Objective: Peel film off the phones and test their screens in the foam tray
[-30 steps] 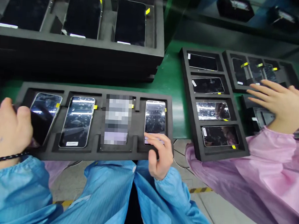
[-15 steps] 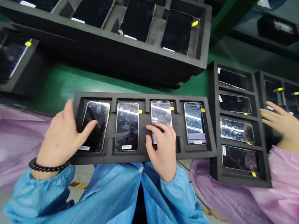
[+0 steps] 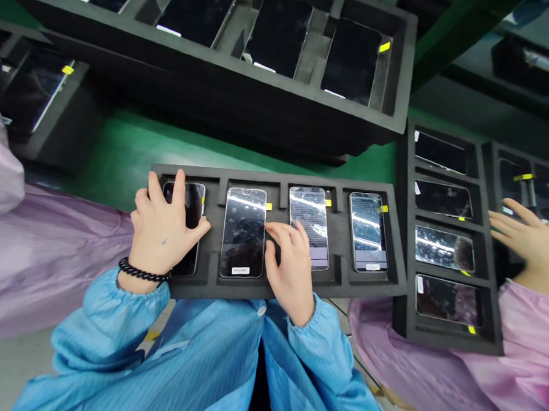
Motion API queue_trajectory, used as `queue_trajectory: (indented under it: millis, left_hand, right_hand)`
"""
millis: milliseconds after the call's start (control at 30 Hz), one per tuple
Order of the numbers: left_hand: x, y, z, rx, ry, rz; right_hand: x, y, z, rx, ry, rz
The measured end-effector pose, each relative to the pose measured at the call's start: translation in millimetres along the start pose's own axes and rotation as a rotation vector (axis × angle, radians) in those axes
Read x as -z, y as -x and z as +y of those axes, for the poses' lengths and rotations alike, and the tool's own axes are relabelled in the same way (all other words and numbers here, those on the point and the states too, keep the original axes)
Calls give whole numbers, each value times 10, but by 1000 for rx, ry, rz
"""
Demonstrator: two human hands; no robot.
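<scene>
- Black foam tray (image 3: 247,289) lies on the green worktop (image 3: 135,143), directly before a worker in blue, with four phones seated in separate compartments.
- Two screens are lit: the third phone (image 3: 311,216) and the far-right phone (image 3: 369,235) show lines of text, which suggests work on the pair is further along.
- Two screens are dark: the far-left phone (image 3: 193,206) and the second phone (image 3: 244,234) show no text, and appear to be the half left to handle.
- Left hand (image 3: 160,233), open with fingers spread, lies over the far-left phone and grips nothing visible; whether it presses the glass cannot be told.
- Right hand (image 3: 293,265), fingers loosely bent, has its fingertips at the second phone's right edge, partly covering the third phone; no firm grip shows.
- Nearby, a side tray (image 3: 446,340) holds four more dark-screened phones, beside a co-worker's hand (image 3: 537,247). Their stage cannot be judged.
</scene>
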State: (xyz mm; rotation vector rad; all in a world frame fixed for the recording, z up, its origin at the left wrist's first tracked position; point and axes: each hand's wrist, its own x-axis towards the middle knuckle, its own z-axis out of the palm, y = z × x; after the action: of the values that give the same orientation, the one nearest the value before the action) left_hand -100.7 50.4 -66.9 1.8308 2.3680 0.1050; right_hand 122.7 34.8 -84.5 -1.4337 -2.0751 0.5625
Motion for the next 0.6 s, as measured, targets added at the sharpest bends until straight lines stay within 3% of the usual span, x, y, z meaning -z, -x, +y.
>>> queue_trajectory:
  millis: [133,267,400,600]
  left_hand:
    - [-1,-25,-3,-24,-22,-26]
    - [7,46,-180,-86,149,-5]
    - [-2,290,-472,-156,242,15]
    - [-27,753,-816,-418,390,158]
  right_hand:
    - [3,-2,-3,21,-14,-20]
    - [30,-24,-28,67,14,-24]
    - [97,-57,-19,174,-12,-52]
    - [200,-73,32,407,12,-216]
